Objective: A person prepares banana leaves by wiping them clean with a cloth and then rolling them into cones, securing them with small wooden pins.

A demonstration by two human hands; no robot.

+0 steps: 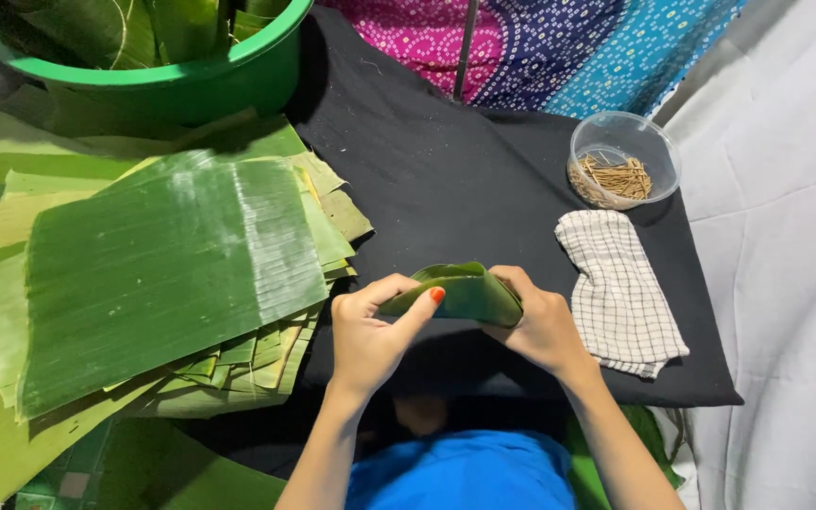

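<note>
A matte black cloth (446,179) covers the work surface across the middle of the frame, with pale wrinkled fabric (786,236) to the right. On the left lies a broad, fanned stack of banana leaves (162,274), cut into rough rectangles, glossy and finely ribbed. A round green plastic tub (181,80) holding more leaves sits at the upper left. Right of centre rests a folded white dish towel (620,288) with a thin dark grid pattern. Above it stands a small clear round plastic container (623,159) holding short thin wooden sticks. At lower centre, the left hand (370,335) and right hand (540,326) both pinch a folded leaf piece (460,293), curved into a smooth cup shape, fingers closed on its edges just above the cloth.
</note>
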